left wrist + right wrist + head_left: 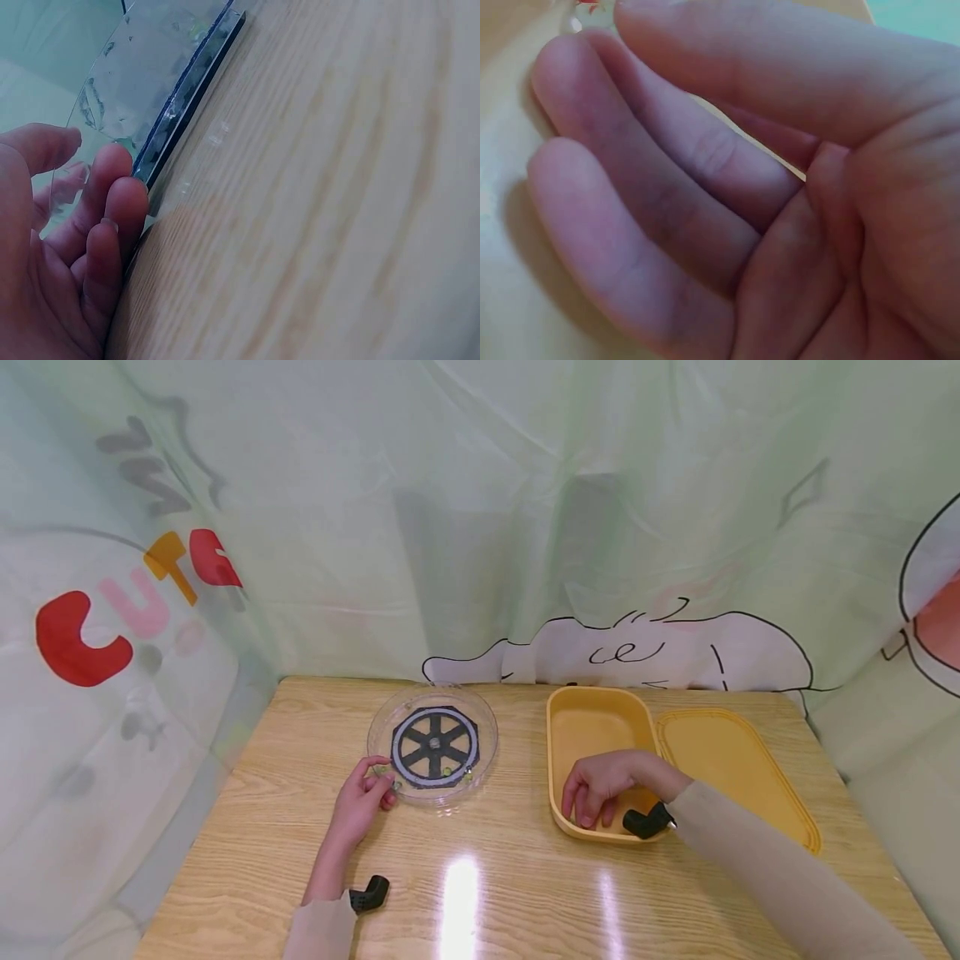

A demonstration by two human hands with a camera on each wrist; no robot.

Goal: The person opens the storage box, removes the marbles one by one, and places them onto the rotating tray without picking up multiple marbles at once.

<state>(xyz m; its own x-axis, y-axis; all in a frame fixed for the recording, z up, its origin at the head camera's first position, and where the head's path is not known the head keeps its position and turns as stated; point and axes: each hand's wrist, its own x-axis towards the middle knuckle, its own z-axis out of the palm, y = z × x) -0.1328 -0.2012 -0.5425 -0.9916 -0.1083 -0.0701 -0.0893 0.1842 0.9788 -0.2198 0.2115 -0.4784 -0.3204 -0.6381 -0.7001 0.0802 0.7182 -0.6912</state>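
My left hand point(360, 802) pinches the near left rim of a clear round dish point(487, 727), its thumb and fingers at the wall in the left wrist view. A black, six-spoked wheel shape with a pale ring point(397, 747) shows through the dish. Several small glass marbles point(447, 772) lie in it, some greenish. My right hand point(603, 785) reaches down into a yellow box point(592, 696), fingers bent, near its front left corner. In the right wrist view a clear marble with red inside point(592, 13) sits at the thumb and index fingertips, partly hidden by them.
A flat yellow lid point(727, 760) lies on the wooden table point(510, 877), right of the box. A pale printed curtain point(487, 527) hangs along the back and the sides of the table. Black wrist cameras point(370, 893) are worn on both wrists.
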